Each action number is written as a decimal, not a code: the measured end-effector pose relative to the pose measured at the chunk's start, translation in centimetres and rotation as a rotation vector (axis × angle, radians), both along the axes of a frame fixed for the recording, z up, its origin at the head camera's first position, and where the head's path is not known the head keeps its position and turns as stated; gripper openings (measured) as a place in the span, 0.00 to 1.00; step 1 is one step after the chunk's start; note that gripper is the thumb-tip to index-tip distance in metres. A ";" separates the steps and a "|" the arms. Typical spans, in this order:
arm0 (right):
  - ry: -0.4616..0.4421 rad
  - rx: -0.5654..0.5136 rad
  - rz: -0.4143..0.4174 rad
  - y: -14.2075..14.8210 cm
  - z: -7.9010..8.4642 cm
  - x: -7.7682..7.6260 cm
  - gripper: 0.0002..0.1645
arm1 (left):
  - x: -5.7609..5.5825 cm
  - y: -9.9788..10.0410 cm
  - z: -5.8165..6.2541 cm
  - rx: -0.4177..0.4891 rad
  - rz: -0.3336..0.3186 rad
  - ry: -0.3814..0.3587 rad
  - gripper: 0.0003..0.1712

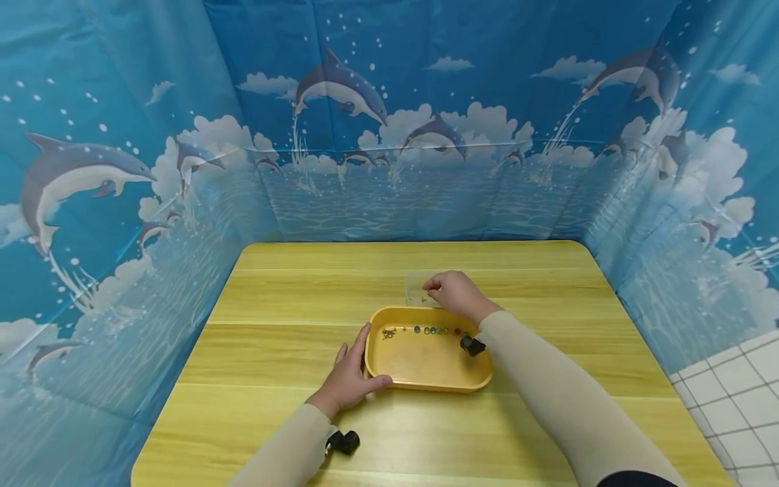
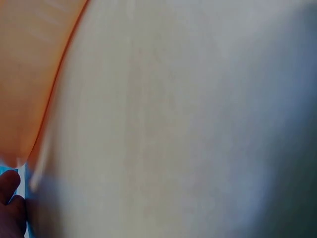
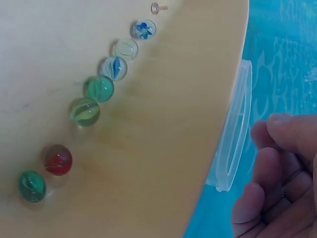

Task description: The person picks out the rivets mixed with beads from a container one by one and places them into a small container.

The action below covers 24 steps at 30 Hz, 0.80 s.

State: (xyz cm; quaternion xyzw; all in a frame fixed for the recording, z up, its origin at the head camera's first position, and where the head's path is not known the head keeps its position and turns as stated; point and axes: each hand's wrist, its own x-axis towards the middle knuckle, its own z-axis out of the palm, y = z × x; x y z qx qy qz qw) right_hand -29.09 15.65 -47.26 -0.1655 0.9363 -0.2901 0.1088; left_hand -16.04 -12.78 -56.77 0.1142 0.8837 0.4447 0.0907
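Observation:
A yellow tray sits on the table, with my left hand holding its near left corner. The thumb lies at the front rim and the fingers run along the left side. Beyond the far rim, my right hand is over a small clear plastic box, its fingers curled and thumb against index fingertip. I cannot tell whether a small piece is between them. A tiny piece shows inside the box. Several glass marbles, among them a red one and a green one, form a line inside the tray.
Small brass-coloured pieces are clustered at the tray's left end, and a pin-like one lies near the marbles. The wood-patterned table extends around the tray. A blue dolphin-print curtain hangs along the table's back and sides.

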 end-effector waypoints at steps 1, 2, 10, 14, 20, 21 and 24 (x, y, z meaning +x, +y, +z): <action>0.001 0.003 0.000 0.0 0.0 -0.1 0.19 | 0.0 0.0 0.0 0.000 0.000 0.003 0.72; 0.004 0.009 0.003 0.0 0.0 -0.2 0.19 | 0.0 0.0 0.0 0.000 0.000 0.004 0.72; -0.020 0.001 -0.019 0.0 -0.3 -0.7 0.19 | 0.1 0.0 -0.3 -0.001 0.014 -0.005 0.71; -0.036 -0.018 -0.024 0.0 -0.2 -0.7 0.20 | 0.0 0.0 -0.5 -0.008 -0.001 0.022 0.72; -0.031 -0.029 -0.029 -0.1 -0.2 -0.9 0.20 | 0.0 0.0 -0.6 -0.020 -0.005 0.036 0.72; -0.031 -0.029 -0.028 -0.1 -0.2 -0.9 0.20 | 0.0 0.0 -0.6 -0.020 -0.006 0.036 0.72; -0.030 -0.027 -0.024 -0.1 -0.1 -0.9 0.21 | -0.1 0.0 -0.5 -0.016 -0.013 0.039 0.72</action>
